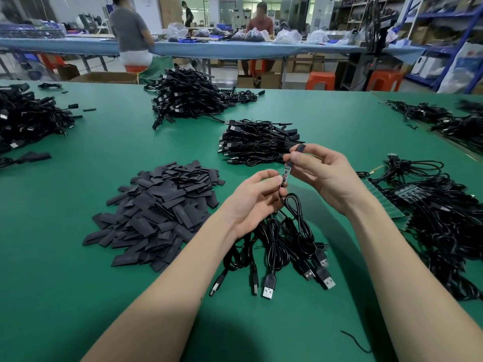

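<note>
Head view, and we have both grips up off the desk (78, 283), meeting just above its middle. The left grip (254, 202) pinches the lower end of a small board (285, 175), right where its cable (296, 207) joins. Thumb and forefinger are closed on it and the other fingers curl loosely beneath. That props the board tilted up and to the right with its far end free, and we judge that's so a sleeve can slide over it.

The right grip (322, 176) pinches that black sleeve (300, 149) between thumb and forefinger, its mouth at the board's top end. We can't quite tell whether it is over the tip yet. The palm faces us, the wrist is bent, and the spare fingers fan out clear of the work.

The cable loops down from the left grip into a bunch (287, 253) lying on the desk under the wrists, plugs pointing our way, handy for the next pick, we'd say. The sleeve pile (162, 212) sits just left of the left forearm, an easy reach. Beyond the grips lies a cable stack (256, 143), and we can't tell whether those are sleeved. Off to the right, a green panel (386, 202) sits under more cables.
</note>
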`<state>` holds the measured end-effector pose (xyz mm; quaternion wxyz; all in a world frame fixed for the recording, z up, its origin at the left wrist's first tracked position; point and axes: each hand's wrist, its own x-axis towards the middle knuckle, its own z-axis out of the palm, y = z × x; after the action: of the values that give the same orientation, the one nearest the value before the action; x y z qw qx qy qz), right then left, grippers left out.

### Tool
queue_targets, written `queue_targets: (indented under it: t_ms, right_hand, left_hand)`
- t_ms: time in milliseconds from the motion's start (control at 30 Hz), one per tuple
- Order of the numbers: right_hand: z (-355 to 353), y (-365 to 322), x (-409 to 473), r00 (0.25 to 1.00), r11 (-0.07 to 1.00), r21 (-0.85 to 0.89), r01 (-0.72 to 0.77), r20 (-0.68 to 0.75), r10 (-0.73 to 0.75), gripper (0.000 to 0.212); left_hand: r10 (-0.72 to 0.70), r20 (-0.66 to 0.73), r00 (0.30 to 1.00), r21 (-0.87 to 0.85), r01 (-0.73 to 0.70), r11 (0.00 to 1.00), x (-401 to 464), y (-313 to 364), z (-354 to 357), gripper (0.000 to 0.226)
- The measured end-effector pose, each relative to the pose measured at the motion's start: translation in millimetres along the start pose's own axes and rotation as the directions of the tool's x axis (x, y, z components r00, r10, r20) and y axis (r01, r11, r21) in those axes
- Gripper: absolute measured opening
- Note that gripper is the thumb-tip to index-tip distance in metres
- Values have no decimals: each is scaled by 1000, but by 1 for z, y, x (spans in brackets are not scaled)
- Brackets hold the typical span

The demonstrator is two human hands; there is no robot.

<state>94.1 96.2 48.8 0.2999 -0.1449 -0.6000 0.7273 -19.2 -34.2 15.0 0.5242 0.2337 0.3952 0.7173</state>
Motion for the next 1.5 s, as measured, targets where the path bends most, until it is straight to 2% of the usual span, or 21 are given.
queue_targets:
  t_ms: [200, 400, 533, 667, 800, 933, 1000, 1100, 1167, 1300, 1500]
  right_hand:
    - [3, 0, -1, 998, 995, -75, 65, -3, -65, 24]
    - [-3, -2, -3, 989, 995, -59, -74, 121, 81, 7]
    - [-9, -6, -3, 987, 989, -133, -58, 139, 77, 15]
    - [-5, -1, -1, 996, 981, -192, 3, 87, 14, 22]
    - [-3, 7, 0, 998, 973, -226, 43, -36, -52, 33]
    - [-7, 10, -1, 992, 982, -188, 32, -111, -53, 48]
    - [-9, 9, -3, 990, 986, -164, 30, -132, -52, 41]
    - [-11, 6, -3, 988, 992, -123, -17, -157, -3, 19]
    - [-13, 5, -4, 985, 994, -78, -74, -158, 61, 21]
    - [-15, 5, -4, 981, 991, -23, -133, -143, 129, 22]
    - [-9, 5, -9, 991, 982, -138, -132, -49, 126, 25]
  left_hand:
    - [26, 16, 1000, -11, -26, 1000, -2, 1, 0, 11]
    - [36, 28, 999, -14, -36, 999, -4, 1, 2, 13]
    - [36, 16, 999, -30, -36, 999, -2, 0, 2, 12]
    - [35, 11, 999, -50, -34, 998, -1, -1, 1, 11]
    - [72, -28, 997, -47, -73, 996, 1, -2, 2, 14]
    - [166, -104, 981, 116, -154, 981, 3, -7, 5, 24]
    - [249, -138, 959, 258, -208, 944, 4, -11, 7, 22]
    - [388, -138, 911, 435, -297, 850, 4, -15, 8, 19]
    - [462, -110, 880, 518, -346, 783, 5, -17, 8, 16]
    - [529, -76, 845, 574, -397, 717, 5, -19, 8, 15]
    - [554, -63, 830, 586, -419, 694, 4, -20, 8, 15]
